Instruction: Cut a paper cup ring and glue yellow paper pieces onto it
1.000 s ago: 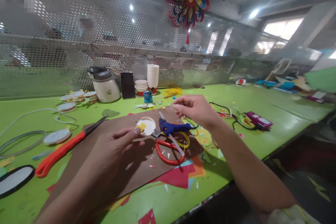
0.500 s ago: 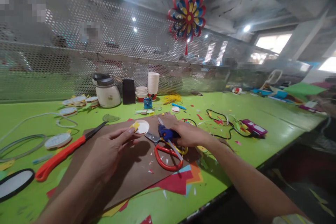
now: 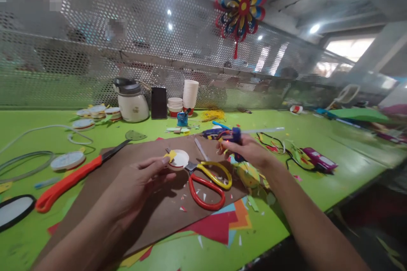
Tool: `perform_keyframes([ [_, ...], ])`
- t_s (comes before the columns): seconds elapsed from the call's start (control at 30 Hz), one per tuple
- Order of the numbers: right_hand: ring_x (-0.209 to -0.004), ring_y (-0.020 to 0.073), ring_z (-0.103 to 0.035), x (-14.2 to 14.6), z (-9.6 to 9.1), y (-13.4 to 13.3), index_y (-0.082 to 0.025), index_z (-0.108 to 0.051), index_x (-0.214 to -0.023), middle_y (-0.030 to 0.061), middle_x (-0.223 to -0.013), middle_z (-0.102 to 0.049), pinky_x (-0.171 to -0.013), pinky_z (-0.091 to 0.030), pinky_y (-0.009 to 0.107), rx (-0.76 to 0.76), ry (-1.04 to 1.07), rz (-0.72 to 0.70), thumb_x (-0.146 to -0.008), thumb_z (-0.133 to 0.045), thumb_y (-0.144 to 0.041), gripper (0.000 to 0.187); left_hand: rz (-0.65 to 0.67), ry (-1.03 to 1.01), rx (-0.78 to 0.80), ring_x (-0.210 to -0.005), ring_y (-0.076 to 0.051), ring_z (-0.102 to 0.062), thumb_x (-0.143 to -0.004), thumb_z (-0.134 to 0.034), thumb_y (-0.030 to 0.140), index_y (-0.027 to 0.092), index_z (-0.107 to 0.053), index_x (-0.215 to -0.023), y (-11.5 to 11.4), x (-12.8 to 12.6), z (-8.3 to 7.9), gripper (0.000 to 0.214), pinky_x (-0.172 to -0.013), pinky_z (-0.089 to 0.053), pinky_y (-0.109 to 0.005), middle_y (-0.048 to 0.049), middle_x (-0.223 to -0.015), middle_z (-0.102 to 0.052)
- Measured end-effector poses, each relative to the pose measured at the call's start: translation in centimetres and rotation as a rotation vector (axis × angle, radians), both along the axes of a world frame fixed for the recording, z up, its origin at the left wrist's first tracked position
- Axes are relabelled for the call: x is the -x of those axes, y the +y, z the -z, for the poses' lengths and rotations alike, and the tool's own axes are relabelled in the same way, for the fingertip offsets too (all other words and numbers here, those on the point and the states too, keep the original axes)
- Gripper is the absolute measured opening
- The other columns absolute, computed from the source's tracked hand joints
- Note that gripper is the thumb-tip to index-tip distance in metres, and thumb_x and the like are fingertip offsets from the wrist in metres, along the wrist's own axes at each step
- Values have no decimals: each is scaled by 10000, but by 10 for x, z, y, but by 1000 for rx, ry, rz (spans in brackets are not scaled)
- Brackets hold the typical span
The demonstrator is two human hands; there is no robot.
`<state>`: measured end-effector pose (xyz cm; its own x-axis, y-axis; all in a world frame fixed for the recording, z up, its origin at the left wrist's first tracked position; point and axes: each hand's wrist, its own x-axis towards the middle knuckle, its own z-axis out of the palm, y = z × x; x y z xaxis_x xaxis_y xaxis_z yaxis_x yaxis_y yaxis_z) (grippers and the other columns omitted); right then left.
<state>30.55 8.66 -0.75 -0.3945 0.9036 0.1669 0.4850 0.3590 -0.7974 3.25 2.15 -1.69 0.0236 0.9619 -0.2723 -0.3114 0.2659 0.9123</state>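
My left hand [image 3: 143,180] pinches a small white paper disc [image 3: 181,159] with a shallow rim, a bit of yellow paper [image 3: 172,156] at its left edge by my thumb. In my right hand [image 3: 254,150] is a blue hot glue gun [image 3: 234,136], raised off the work surface with its nozzle pointing left. A clear glue stick [image 3: 269,129] sticks out of its back. Scissors [image 3: 206,207] with one red and one yellow handle lie on the brown board [image 3: 149,220], their blades partly hidden behind the disc. Behind them lies a pale stick [image 3: 201,149].
An orange-handled knife [image 3: 70,180] lies at the left. Finished-looking white discs [image 3: 68,160], a kettle-like jug [image 3: 133,103], a phone [image 3: 159,102] and stacked paper cups [image 3: 190,94] stand farther back. Cords and a purple box [image 3: 319,160] lie right. A paper flower [image 3: 244,6] hangs above.
My right hand has lifted the glue gun off the board and turned it so its nozzle points left. The scissors' yellow handle now shows fully. My left hand still holds the disc.
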Motion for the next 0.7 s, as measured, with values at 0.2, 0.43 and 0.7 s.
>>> perform_keyframes([
  [0.2, -771, 190, -691, 2, -8, -21, -177, -684, -891, 74, -865, -732, -755, -560, 336, 70, 204, -105, -954, -522, -485, 354, 83, 1, 35, -837, -256, -744, -761, -783, 299, 145, -805, -912, 6, 3, 4, 216, -675, -607, -283, -166, -1068, -778],
  [0.43, -841, 225, -657, 14, -10, -49, -236, -720, -936, 38, -896, -728, -741, -551, 331, 61, -67, -42, -915, -553, -523, 332, 94, -25, 77, -774, -223, -728, -750, -792, 263, 139, -810, -871, 5, 1, 6, 174, -682, -593, -273, -162, -982, -792],
  [0.7, -701, 195, -617, 23, -11, -49, -198, -703, -915, 40, -821, -704, -631, -522, 304, -81, -204, -18, -935, -498, -451, 326, 112, -74, 90, -811, -288, -719, -786, -752, 330, 145, -800, -902, -6, -8, -3, 223, -731, -596, -396, -161, -946, -776],
])
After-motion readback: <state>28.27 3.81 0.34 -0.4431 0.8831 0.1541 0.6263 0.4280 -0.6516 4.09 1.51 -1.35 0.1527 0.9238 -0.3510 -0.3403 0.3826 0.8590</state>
